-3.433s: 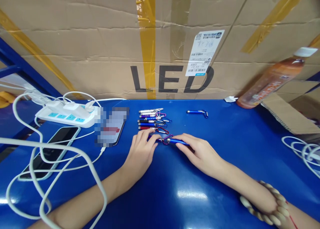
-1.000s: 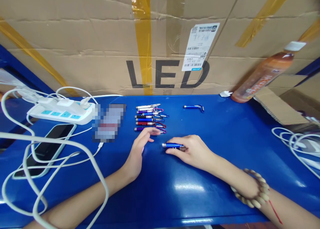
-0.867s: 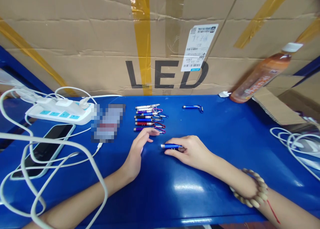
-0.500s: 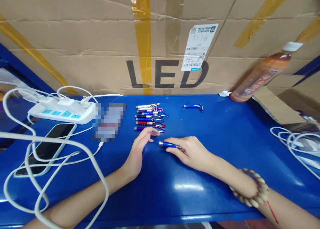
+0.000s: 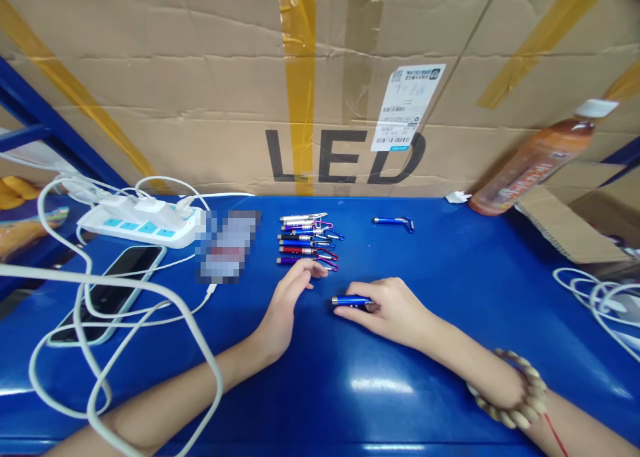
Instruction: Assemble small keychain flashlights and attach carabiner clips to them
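Note:
My right hand (image 5: 395,308) pinches a small blue keychain flashlight (image 5: 352,301) between thumb and fingers, its silver tip facing left. Its rear end is hidden in the hand. My left hand (image 5: 281,307) is open, resting on its edge with fingers stretched out beside the row of similar keychain flashlights. The nearest in that row is a purple flashlight (image 5: 291,262) with a carabiner clip, just behind my left fingertips. Behind it lie a red flashlight (image 5: 295,250), several blue and dark ones, and a silver flashlight (image 5: 295,218). Another blue flashlight (image 5: 387,221) lies apart, farther right.
A cardboard box (image 5: 225,110) stands along the back of the blue table (image 5: 310,404). To the left are a power strip (image 5: 145,229), a phone (image 5: 113,290), a blurred-out device (image 5: 230,247) and looping white cables (image 5: 193,337). A drink bottle (image 5: 535,164) leans at the back right.
The view has shifted slightly, moving everything a little right and down. The held flashlight's tip glowed white before and looks dull now. The right fingers have moved forward along it; the left hand keeps its pose.

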Tool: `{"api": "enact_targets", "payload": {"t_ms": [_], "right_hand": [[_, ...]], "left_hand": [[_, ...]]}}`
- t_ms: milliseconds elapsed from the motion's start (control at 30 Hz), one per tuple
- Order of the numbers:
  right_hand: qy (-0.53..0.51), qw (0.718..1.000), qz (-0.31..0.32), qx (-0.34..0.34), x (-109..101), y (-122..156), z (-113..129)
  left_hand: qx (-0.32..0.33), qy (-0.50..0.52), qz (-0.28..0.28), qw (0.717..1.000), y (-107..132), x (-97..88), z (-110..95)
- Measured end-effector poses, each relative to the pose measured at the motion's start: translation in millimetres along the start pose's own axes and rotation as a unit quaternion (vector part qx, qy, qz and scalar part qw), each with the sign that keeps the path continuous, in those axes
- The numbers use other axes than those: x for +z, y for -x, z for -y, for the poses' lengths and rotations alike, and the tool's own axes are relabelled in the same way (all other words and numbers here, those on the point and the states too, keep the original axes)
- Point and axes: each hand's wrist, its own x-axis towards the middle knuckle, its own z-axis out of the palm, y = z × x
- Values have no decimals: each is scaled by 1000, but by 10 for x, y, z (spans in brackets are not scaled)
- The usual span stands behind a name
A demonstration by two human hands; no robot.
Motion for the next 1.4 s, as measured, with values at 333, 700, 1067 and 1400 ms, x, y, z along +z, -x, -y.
{"api": "enact_targets", "payload": {"t_ms": [333,700,1067,1400], "right_hand": [[59,998,29,-10,-9,-19,-1],[61,994,62,-65,-55,-25,15],[68,993,68,-62,-52,-30,12],[59,993,65,-77,-68,-32,24]], "left_hand": [[15,0,-6,1000,-8,-11,28],[13,2,-1,1000,-2,-6,17],[11,-8,-2,1000,-21,-19,29],[0,-17,-5,1000,-22,-16,6]]}}
